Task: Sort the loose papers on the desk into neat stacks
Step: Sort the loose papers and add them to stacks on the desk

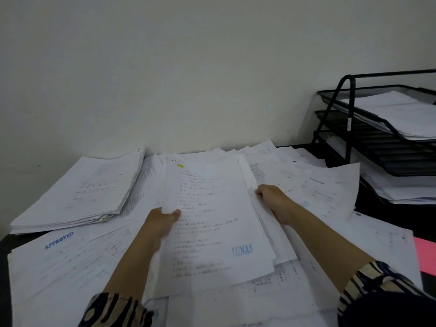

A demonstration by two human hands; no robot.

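Both hands hold the "LUNAS" sheaf (212, 220): left hand (162, 220) pinches its left edge, right hand (273, 199) curls round the right edge. Long axis runs away from the person. Finished stack (80, 197) sits left, nearer the left hand. Thin, floppy white sheets litter the counter (389, 215).

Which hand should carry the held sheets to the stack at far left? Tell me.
Left, probably. The left hand already pinches the sheets on the stack's side; the right hand would have to cross over.
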